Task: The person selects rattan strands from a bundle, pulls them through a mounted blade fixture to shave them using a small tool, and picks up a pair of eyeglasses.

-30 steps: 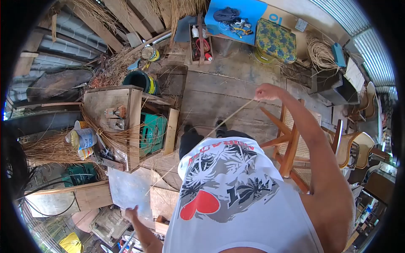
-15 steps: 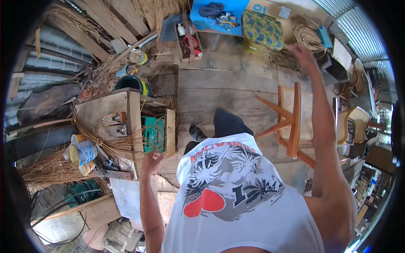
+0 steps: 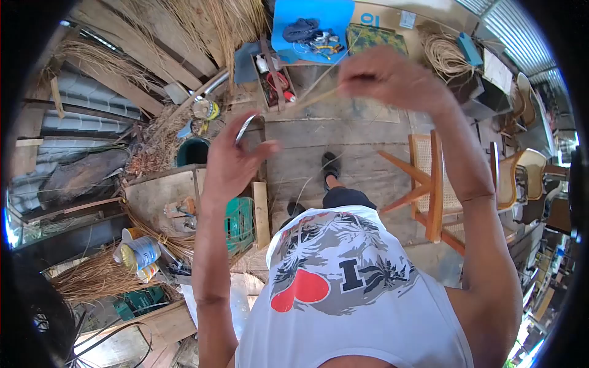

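My left hand (image 3: 236,162) is raised left of centre, thumb and fingers apart in a C shape. A shiny, curved silvery strip (image 3: 247,127) lies along the inner side of its fingers; what it is I cannot make out. My right hand (image 3: 392,83), blurred, is higher and to the right, its fingers closed on a thin pale strand (image 3: 322,96) that looks like rattan. This strand runs left toward my left hand and blurs out there. A second thin strand line crosses near my right fingers. Both hands are over the plank floor (image 3: 307,132).
A wooden chair frame with cane panels (image 3: 434,184) lies at right. At left are a workbench (image 3: 162,190), a green crate (image 3: 239,224), cans (image 3: 144,251) and rattan bundles (image 3: 92,270). A toolbox (image 3: 270,80), blue sheet (image 3: 285,15) and coiled rattan (image 3: 445,52) are ahead.
My left hand has risen from beside the green crate, and its fingers have spread. My right hand has moved left, toward the other, with the strand now visible.
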The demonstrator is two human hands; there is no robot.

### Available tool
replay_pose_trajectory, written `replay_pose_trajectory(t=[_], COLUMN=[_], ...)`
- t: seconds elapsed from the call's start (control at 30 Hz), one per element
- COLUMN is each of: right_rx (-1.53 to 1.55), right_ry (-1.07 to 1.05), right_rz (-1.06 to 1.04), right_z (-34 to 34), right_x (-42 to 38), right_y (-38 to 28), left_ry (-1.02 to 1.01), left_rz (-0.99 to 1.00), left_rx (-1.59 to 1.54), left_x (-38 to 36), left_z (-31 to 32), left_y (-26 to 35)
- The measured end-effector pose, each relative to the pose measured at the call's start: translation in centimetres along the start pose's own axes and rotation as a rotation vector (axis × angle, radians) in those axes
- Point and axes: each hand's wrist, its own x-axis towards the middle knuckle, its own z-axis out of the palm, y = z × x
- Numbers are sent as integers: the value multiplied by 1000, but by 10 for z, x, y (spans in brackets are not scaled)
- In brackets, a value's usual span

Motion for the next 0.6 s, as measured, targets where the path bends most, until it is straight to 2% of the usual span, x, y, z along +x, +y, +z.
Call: replay_pose_trajectory(t=[0.03,0.07,0.1,0.13,0.2,0.27,0.33,0.4,0.53,0.6], right_rx=[45,45,151,255,300,363,481,488,98,98], right_ry=[-54,-50,-74,-102,-120,-141,-115,-208,-224,-198], right_rz=[-20,-35,-47,-60,-18,41,232,442,480,611], right_z=[7,14,22,27,27,30,32,35,16,9], right_x=[9,14,19,24,26,21,9,-11,-75,-115], right_y=[4,14,28,43,71,109,157,243,379,428], left_ry=[12,-77,-165,-151,-399,-350,-301,-198,-81,-35], left_rz=[3,80,155,153,-99,-99,-102,-165,-259,-196], left_rx=[13,31,48,56,-189,-100,-22,142,594,786], left_x=[17,34,48,63,90,104,116,127,136,136], left_z=[6,14,19,27,47,49,42,21,-39,-76], left_y=[16,29,38,35,14,5,-11,-35,-63,-99])
